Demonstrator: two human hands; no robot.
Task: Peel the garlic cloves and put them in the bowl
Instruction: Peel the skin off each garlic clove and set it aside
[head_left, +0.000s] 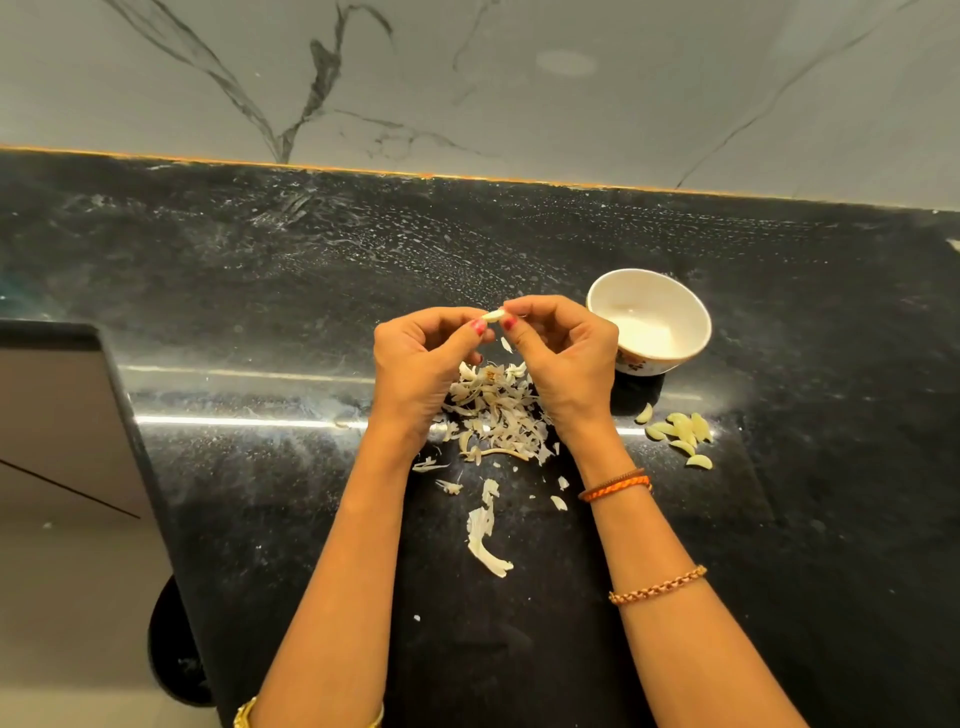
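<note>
Over the peel heap (493, 410), both hands pinch one garlic clove (493, 315)
Left hand (423, 358) steadies, right hand (563, 358) strips; scraps drop clear of the bowl (696, 317)

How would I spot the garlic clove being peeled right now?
Find the white bowl on the black counter. Just left of it, both hands pinch one clove above the heap of skins. Unlike the peeled cloves lying on the counter, it is held in the air.

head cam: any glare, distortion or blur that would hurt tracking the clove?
Head view: two bright glare streaks cross the glossy black stone counter; wide-angle lens bows its back edge. The small pale garlic clove, pinched between left hand and right hand, looks slightly soft. White ceramic bowl interior is bright, little detail.
</note>
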